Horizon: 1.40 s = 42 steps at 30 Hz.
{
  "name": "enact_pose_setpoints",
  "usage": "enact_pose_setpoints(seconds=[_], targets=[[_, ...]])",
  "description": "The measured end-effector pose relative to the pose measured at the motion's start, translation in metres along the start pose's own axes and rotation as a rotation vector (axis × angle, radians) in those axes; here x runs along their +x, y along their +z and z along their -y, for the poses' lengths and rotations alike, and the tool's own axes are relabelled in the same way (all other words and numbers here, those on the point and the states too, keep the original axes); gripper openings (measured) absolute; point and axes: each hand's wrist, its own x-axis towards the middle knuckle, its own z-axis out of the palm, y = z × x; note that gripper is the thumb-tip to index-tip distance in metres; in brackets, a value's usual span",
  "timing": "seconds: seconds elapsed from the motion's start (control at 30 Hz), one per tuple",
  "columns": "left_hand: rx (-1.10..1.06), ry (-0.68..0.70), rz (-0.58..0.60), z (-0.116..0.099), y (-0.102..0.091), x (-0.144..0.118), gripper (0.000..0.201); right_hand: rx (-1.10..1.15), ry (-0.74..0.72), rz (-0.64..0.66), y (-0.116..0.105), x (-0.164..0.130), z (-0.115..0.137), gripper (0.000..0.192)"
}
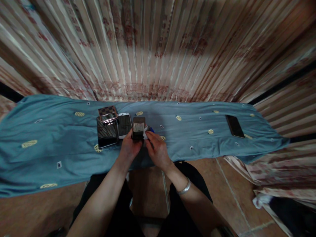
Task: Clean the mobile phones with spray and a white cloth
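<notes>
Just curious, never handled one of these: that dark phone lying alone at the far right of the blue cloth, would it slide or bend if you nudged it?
The dark phone looks like a flat rigid slab, so probably no bending. Lying flat, it should not roll or tip. The blue cloth is soft and slightly wrinkled, so a push would likely drag the fabric rather than glide.

Home rm: striped curtain [158,49], tiled floor [148,187], cloth-covered bench [49,148].
</notes>
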Motion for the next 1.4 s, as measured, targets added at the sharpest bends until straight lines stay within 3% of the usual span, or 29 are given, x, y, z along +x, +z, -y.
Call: enact_pose_setpoints(seconds=[0.37,0.57,0.73,1.03,1.27,1.4], targets=[[-0.095,-0.153,-0.160,0.005,0.014,-0.010,0.015,-0.031,0.059,-0.046,-0.010,0.006,-0.014,0.040],[-0.091,-0.174,-0.066,0.008,0.020,-0.018,0.009,0.039,0.096,-0.121,-0.018,0.015,-0.022,0.038],[-0.228,-0.251,-0.141,0.006,0.029,-0.023,0.010,0.143,0.198,-0.172,-0.022,0.019,-0.025,0.034],[-0.276,-0.203,-0.232,-0.009,0.038,-0.020,0.030,0.183,0.203,-0.057,-0.017,0.010,-0.016,0.032],[-0.234,-0.241,-0.157,-0.004,0.039,-0.021,0.022,0.214,0.228,-0.121,-0.016,0.012,-0.023,0.034],[-0.237,-0.198,-0.167,-0.004,0.035,-0.017,0.022,0.231,0.233,-0.074,-0.016,0.010,-0.019,0.031]])
